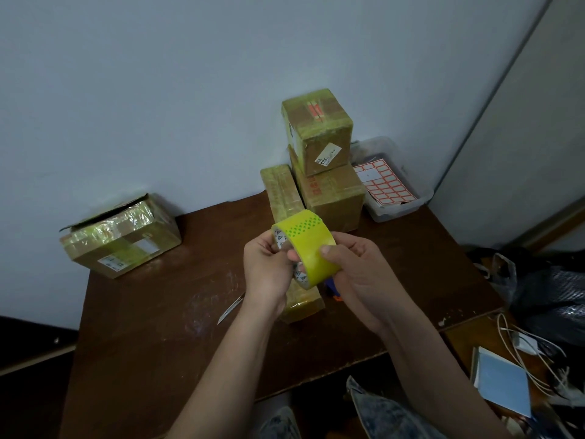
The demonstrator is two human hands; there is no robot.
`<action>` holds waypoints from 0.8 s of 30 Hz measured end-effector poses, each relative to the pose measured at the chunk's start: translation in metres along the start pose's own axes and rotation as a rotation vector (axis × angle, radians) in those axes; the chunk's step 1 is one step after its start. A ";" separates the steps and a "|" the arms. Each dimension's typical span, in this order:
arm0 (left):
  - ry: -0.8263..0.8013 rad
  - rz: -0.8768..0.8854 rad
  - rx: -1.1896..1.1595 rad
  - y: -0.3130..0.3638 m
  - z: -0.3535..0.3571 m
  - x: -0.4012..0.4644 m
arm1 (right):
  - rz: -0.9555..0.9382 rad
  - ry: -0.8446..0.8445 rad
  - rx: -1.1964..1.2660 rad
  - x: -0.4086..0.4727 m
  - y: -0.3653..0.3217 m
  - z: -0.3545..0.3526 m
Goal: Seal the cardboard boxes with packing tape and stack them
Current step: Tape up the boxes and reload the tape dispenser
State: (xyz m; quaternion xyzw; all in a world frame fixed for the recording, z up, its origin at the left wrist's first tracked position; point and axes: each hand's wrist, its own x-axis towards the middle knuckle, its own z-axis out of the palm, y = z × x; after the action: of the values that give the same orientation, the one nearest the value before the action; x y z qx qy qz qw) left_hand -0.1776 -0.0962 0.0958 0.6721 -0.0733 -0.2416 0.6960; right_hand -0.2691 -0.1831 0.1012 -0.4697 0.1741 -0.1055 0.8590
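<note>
both hands curl round the yellow tape roll (305, 247) above the bench (158, 312), left hand (269, 267) at its core, right hand (354, 274) thumb on the face; the long box (302, 304) lies just under them, and fumbling for the tape's end could make it tear or stick back.

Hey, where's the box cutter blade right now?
In the head view the blade lies flat on the brown table, just left of the left wrist, below and right of the open-flapped box.
</note>
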 end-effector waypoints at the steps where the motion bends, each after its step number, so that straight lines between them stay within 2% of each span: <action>1: 0.005 -0.004 0.008 0.000 0.000 0.001 | -0.015 -0.015 0.004 0.001 0.001 -0.001; 9: 0.026 -0.061 0.008 -0.004 0.003 0.008 | -0.097 -0.108 -0.003 0.002 -0.001 -0.004; 16: 0.003 0.001 0.034 -0.003 0.004 0.013 | -0.026 -0.034 0.064 0.008 -0.002 -0.007; 20: 0.035 0.034 0.120 -0.009 0.002 0.018 | 0.011 0.056 0.035 0.009 -0.004 -0.005; 24: 0.074 0.147 0.258 -0.011 0.000 0.021 | 0.044 0.099 0.014 0.008 -0.006 -0.004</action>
State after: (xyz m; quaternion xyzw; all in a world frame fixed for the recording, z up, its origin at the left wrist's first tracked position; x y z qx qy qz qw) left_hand -0.1622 -0.1055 0.0803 0.7573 -0.1270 -0.1536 0.6219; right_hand -0.2634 -0.1920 0.1026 -0.4541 0.2258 -0.1105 0.8547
